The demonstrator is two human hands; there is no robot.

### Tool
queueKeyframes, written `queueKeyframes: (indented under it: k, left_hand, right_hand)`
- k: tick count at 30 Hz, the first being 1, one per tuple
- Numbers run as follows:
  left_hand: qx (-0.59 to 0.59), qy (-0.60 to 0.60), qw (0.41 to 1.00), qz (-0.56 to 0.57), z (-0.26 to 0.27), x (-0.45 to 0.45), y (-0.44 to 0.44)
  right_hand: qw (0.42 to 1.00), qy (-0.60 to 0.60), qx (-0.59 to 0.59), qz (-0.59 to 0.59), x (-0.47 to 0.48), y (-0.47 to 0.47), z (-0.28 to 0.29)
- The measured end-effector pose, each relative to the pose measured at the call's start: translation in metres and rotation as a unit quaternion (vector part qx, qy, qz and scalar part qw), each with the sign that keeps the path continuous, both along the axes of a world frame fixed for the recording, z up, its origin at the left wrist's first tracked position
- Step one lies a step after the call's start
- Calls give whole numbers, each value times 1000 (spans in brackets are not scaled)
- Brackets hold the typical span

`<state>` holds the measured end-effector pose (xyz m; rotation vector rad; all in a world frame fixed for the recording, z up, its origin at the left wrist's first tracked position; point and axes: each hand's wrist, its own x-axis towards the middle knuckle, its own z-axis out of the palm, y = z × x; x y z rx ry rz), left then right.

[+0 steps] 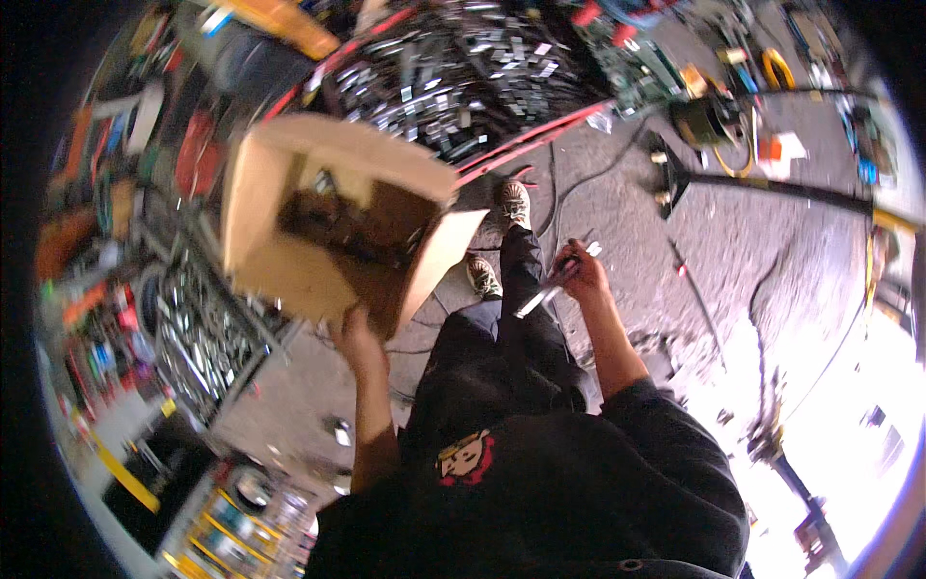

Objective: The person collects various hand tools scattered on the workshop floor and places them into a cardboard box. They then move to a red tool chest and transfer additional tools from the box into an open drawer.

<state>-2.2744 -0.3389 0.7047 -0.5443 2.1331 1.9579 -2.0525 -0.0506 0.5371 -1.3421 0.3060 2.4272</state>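
My left hand (358,334) grips the lower edge of an open cardboard box (289,279), its flaps spread. Some dark things and a small shiny piece lie inside the box, too blurred to name. In my right hand (582,271) are several slim metal tools (534,302), out to the right of the box and above the floor; their kind cannot be told. Beyond the box, a red-edged tray (506,148) holds a heap of small metal pieces (434,79).
To the left, more metal pieces (199,333) fill another tray among crowded tools. Dark cables (600,174) cross the concrete floor (622,217). A black metal stand (774,187) reaches in from the right. A yellow-divided organizer (231,535) is at the lower left.
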Motion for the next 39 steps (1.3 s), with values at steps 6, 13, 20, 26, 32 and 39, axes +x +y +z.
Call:
queueKeyframes:
  k: [6, 13, 20, 26, 32, 39]
  left_hand:
    - [-12, -57, 991, -117, -5, -20, -49]
    - [-53, -77, 993, -68, 35, -8, -30]
    - [-432, -12, 860, -271, 46, -5, -33]
    - [-16, -86, 995, -50, 62, 7, 11]
    - [34, -150, 987, -44, 61, 77, 10]
    - [277, -160, 918, -237, 38, 87, 18]
  right_hand:
    - [976, -93, -62, -186, -83, 23, -155]
    - [937, 3, -68, -343, -242, 129, -166]
    - [995, -4, -16, -103, -258, 158, -155]
    - [903, -10, 113, 415, -172, 59, -40]
    - [819, 51, 212, 530, -98, 40, 77]
    - [819, -4, 353, 453, -45, 94, 140]
